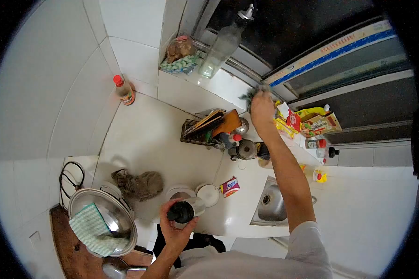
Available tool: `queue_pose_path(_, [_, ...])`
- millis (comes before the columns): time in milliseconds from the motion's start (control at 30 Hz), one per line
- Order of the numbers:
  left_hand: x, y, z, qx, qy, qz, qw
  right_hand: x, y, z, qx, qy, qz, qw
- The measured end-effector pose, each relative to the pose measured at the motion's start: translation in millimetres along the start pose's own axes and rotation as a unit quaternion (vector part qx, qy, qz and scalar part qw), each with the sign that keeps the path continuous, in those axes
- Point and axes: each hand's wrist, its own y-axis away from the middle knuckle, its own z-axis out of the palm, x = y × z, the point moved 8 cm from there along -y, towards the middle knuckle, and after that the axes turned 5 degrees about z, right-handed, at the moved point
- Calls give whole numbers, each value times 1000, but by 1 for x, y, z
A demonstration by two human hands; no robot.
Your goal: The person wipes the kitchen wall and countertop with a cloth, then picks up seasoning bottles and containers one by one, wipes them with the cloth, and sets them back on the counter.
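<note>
A glossy metal basin (122,221) at left carries a rough checked cloth (89,231) beside a crumpled matt rag (146,185), while a smooth metal sink (272,208) shines at right.

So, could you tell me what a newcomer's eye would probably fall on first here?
Probably the large, shiny steel basin at lower left, with a green-and-white checked cloth draped in it. Next, the right hand, stretched up to the white window sill with a crumpled grey-green bundle. Then, at bottom centre, the left hand around a clear, black-lidded container.
</note>
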Motion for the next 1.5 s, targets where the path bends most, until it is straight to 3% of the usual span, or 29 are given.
queue_pose_path(67, [-4, 3, 6, -13, -9, -9, 1000, 24, 4, 18, 13, -15, 74, 997])
queue_pose_path(167, [1, 4, 16, -29, -12, 15, 999, -10, -22, 8, -44, -113, -6, 993])
queue_pose_path(200, [3, 4, 21, -43, -11, 27, 999, -29, -25, 8, 7, -146, -31, 989])
queue_pose_path(233, [8, 1, 23, -51, -20, 30, 998, -53, -33, 24, -6, -146, -63, 987])
queue_pose_path(267, [17, -4, 28, -60, -27, 34, 997, -72, -32, 23, 20, -232, -60, 971])
queue_pose_path(333, [20, -9, 34, -56, -38, 74, 995, -90, -9, -30, 60, -212, -92, 971])
queue_pose_path(367, [23, -11, 36, -56, -46, 81, 994, -82, -7, -34, 109, -261, -80, 956])
queue_pose_path(433, [33, -18, 38, -45, -66, 94, 992, -56, -19, -9, -27, -246, -48, 968])
queue_pose_path(467, [37, -21, 41, -36, -51, 104, 993, -30, -26, 29, -70, -255, 36, 964])
queue_pose_path(533, [42, -26, 45, -38, -45, 96, 994, 8, -8, 39, -85, -124, 53, 987])
queue_pose_path(567, [45, -28, 47, -37, -42, 92, 994, 15, 11, 14, -57, 18, -12, 998])
queue_pose_path(700, [60, -32, 65, -46, -16, 114, 992, 20, 8, 48, -88, -63, 97, 989])
queue_pose_path(767, [71, -36, 69, -40, -19, 144, 989, 21, 7, 35, -106, -132, 129, 977])
queue_pose_path(800, [76, -39, 72, -35, -19, 156, 987, 25, 15, 11, -66, -219, 152, 961])
queue_pose_path(900, [97, -68, 88, -17, -53, 192, 980, -10, 17, -7, 8, -333, -79, 939])
queue_pose_path(933, [108, -84, 97, -14, -66, 226, 972, -19, 17, -15, -18, -406, -140, 903])
queue_pose_path(1033, [136, -135, 115, 9, -97, 319, 943, 16, 1, -20, 131, -273, -33, 953])
queue_pose_path(1167, [158, -197, 158, -34, -107, 361, 926, 50, 20, -10, 70, -194, 85, 975])
queue_pose_path(1200, [156, -211, 171, -45, -109, 379, 918, 34, 21, 9, 51, -180, 28, 982])
queue_pose_path(1300, [132, -259, 214, -86, -143, 404, 899, 18, 45, -15, -36, -294, -69, 953])
queue_pose_path(1400, [118, -289, 246, -80, -279, 452, 843, 63, 100, -50, 107, -435, 44, 893])
queue_pose_path(1500, [108, -300, 265, -75, -319, 445, 834, 91, 188, -71, 135, -493, 69, 857])
